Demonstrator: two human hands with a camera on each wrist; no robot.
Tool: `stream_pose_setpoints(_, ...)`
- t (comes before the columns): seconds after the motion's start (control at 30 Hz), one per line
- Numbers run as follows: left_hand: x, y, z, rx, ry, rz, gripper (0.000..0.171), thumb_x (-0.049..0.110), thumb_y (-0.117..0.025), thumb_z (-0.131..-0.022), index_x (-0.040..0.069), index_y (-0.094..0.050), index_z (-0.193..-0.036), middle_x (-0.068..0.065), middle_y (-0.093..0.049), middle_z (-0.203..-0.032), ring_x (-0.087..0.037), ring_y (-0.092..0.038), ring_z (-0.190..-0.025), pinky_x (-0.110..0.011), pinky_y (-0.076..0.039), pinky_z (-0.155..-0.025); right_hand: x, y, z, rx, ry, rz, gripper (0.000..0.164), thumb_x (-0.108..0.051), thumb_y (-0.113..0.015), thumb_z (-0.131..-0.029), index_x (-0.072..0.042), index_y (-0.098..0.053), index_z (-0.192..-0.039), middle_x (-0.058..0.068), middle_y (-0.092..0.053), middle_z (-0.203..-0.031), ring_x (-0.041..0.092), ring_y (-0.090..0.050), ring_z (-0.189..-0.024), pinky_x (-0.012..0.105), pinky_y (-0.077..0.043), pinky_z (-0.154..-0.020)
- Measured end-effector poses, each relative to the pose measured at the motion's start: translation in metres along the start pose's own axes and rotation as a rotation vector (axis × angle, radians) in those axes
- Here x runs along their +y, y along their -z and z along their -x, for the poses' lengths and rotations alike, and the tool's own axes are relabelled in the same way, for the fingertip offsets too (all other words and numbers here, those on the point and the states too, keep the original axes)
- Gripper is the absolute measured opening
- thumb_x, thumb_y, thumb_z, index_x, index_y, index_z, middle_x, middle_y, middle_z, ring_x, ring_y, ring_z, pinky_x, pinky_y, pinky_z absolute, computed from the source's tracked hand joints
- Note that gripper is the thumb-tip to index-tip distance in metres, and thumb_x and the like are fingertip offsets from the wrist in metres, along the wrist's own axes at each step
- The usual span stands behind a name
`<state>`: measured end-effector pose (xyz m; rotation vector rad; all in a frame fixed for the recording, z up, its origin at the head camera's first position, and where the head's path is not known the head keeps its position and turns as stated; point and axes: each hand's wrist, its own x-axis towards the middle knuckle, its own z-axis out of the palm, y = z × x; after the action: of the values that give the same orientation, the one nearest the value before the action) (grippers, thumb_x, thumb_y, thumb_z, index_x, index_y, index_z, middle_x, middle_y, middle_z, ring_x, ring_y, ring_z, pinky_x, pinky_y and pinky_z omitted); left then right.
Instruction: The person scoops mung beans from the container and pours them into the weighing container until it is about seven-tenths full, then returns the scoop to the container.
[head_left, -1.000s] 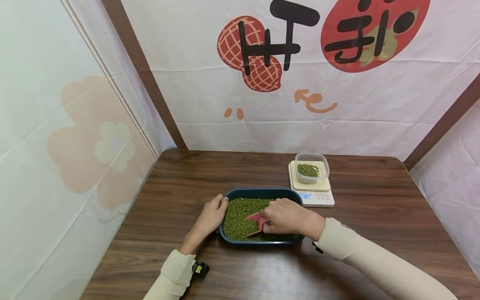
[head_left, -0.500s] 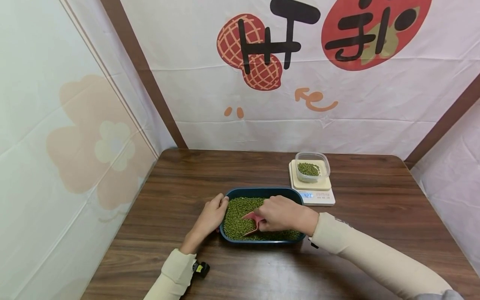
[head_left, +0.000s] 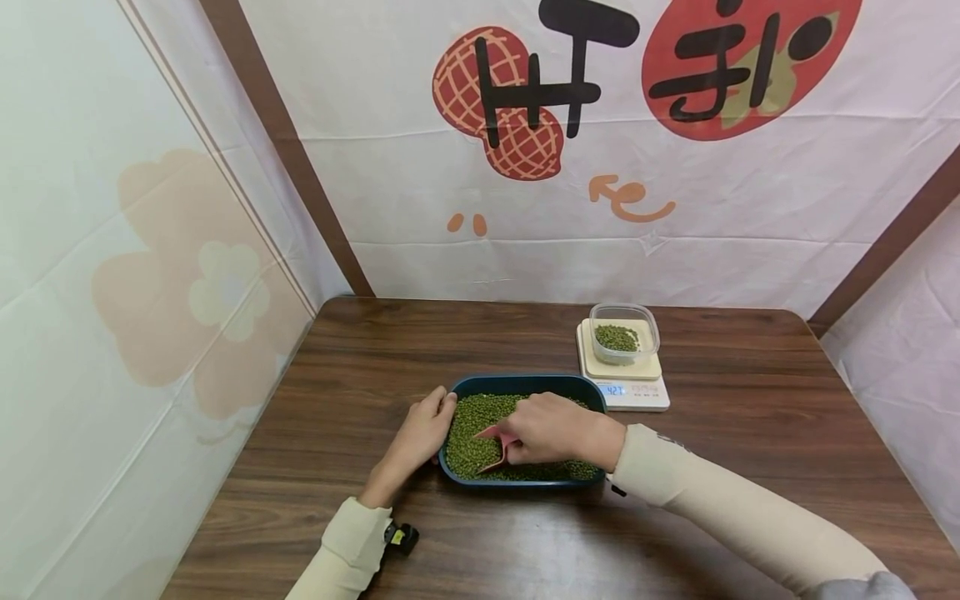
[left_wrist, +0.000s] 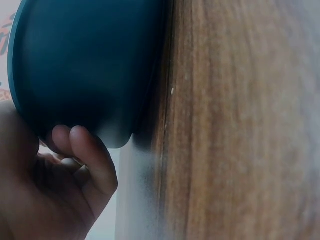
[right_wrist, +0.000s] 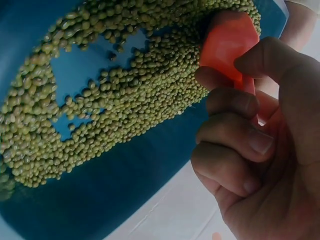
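Note:
A dark blue tub (head_left: pixel 525 483) full of green mung beans (head_left: pixel 472 412) stands on the table. My right hand (head_left: pixel 551 429) is over the beans, its fingers curled round the handle of a pink scoop (right_wrist: pixel 227 45). The scoop's mouth faces left and is pushed into the beans, so its front part is hidden. At the tub's left end my left hand (head_left: pixel 423 429) grips the rim; in the left wrist view its curled fingers (left_wrist: pixel 92 155) lie against the tub's outer wall (left_wrist: pixel 85 65). Behind the scoop, a strip of bare tub floor (right_wrist: pixel 75 75) shows.
Behind the tub to the right, a white kitchen scale (head_left: pixel 645 396) with a lit display carries a clear plastic box (head_left: pixel 656 343) holding a few beans. The brown wooden table (head_left: pixel 420 333) ends at a printed cloth wall (head_left: pixel 420 271).
My right hand has moved left with the scoop through the beans. The left hand stays on the tub's rim; the tub and scale have not moved.

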<state>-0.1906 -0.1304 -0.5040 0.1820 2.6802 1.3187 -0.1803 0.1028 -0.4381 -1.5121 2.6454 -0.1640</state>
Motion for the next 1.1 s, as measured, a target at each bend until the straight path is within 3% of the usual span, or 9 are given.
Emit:
stream_pose_setpoints(0.43, -0.001, -0.001, 0.0, 0.014, -0.008, -0.01, 0.039, 0.039, -0.032, -0.107, 0.011, -0.041, -0.081, -0.008, -0.039, -0.062, -0.025, -0.045, -0.037, -0.036, -0.046, -0.033, -0.005, -0.005, -0.01, -0.026, 0.004, -0.033, 0.038, -0.025, -0.06, -0.091, -0.02, -0.062, -0.129, -0.018, -0.047, -0.054, -0.001, -0.031, -0.042, 0.016, -0.022, -0.04)
stream_pose_setpoints(0.57, 0.0, 0.0, 0.0, 0.018, -0.012, -0.011, 0.039, 0.039, -0.032, -0.107, 0.011, -0.041, -0.081, -0.007, -0.039, -0.061, -0.025, -0.045, -0.037, -0.035, -0.045, -0.033, -0.005, -0.005, -0.011, -0.024, -0.007, 0.003, 0.018, -0.026, -0.06, -0.092, -0.022, -0.069, -0.107, -0.018, -0.05, -0.058, 0.0, -0.037, -0.043, 0.017, -0.027, -0.04)
stream_pose_setpoints(0.7, 0.001, 0.0, 0.0, 0.021, -0.016, -0.01, 0.039, 0.039, -0.033, -0.107, 0.011, -0.041, -0.081, -0.007, -0.038, -0.062, -0.024, -0.045, -0.039, -0.034, -0.045, -0.033, -0.008, -0.004, -0.012, -0.068, -0.038, 0.039, 0.009, -0.028, -0.057, -0.093, -0.022, -0.061, -0.087, -0.016, -0.051, -0.059, 0.001, -0.042, -0.043, 0.018, -0.031, -0.04)
stream_pose_setpoints(0.83, 0.001, 0.0, 0.001, 0.017, -0.017, -0.013, 0.038, 0.038, -0.033, -0.107, 0.011, -0.041, -0.081, -0.007, -0.038, -0.062, -0.024, -0.045, -0.039, -0.034, -0.046, -0.033, -0.01, -0.002, -0.012, -0.112, -0.043, 0.053, 0.011, -0.029, -0.054, -0.094, -0.022, -0.061, -0.089, -0.016, -0.051, -0.06, 0.0, -0.045, -0.044, 0.018, -0.036, -0.041)
stream_pose_setpoints(1.1, 0.001, 0.001, 0.002, 0.019, -0.025, -0.005, 0.038, 0.038, -0.033, -0.107, 0.011, -0.041, -0.081, -0.008, -0.04, -0.062, -0.025, -0.045, -0.037, -0.034, -0.045, -0.033, -0.009, 0.0, -0.012, -0.071, -0.005, 0.038, 0.01, -0.027, -0.053, -0.094, -0.023, -0.057, -0.085, -0.016, -0.048, -0.057, 0.0, -0.042, -0.042, 0.017, -0.034, -0.041)
